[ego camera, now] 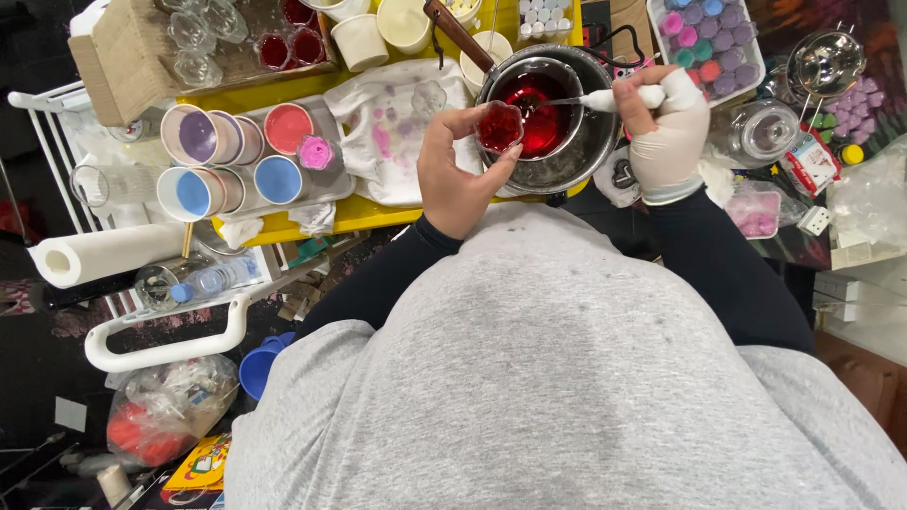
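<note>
My bare left hand [455, 170] holds a small clear glass cup [499, 127] filled with red liquid, just over the near rim of a metal pot [567, 156]. An inner metal bowl [539, 99] in that pot holds more red liquid. My right hand [666, 123], in a white glove, grips the white handle of a spoon [605, 98] whose metal end reaches into the red liquid. A wooden pot handle [456, 30] sticks out toward the back left.
A stained white cloth [392, 127] lies on the yellow table [354, 215] left of the pot. Cups of purple, red and blue wax [279, 179] fill a tray. Trays of coloured pieces [709, 38] and a glass jar [767, 127] stand right. A paper roll [104, 253] lies left.
</note>
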